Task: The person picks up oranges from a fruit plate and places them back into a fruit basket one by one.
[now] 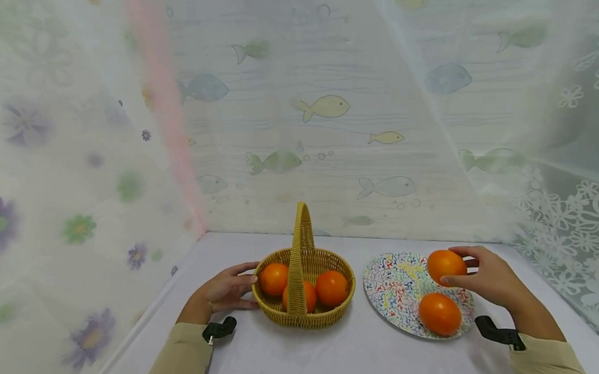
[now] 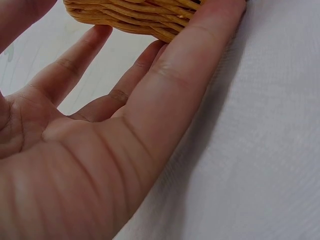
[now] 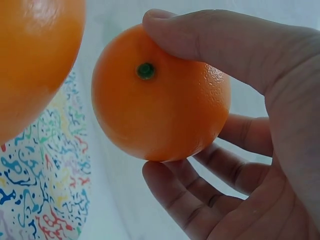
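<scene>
My right hand (image 1: 491, 276) holds an orange (image 1: 444, 265) with a green stem nub, over the far right part of a round plate (image 1: 392, 294) with a colourful squiggle pattern. In the right wrist view its thumb lies on one side of the fruit and the fingers on the other. A second orange (image 1: 439, 314) rests on the plate in front. At the left, my left hand (image 1: 229, 290) touches the side of a yellow wicker basket (image 1: 307, 319), its fingers extended at the rim and wall. Three oranges (image 1: 332, 289) lie in the basket, one partly behind the tall handle.
A white cloth (image 1: 332, 356) covers the table under the basket and plate. Sheer curtains with fish (image 1: 326, 106) and flowers (image 1: 79, 228) hang behind and at both sides. The basket's arched handle (image 1: 301, 226) rises well above its rim.
</scene>
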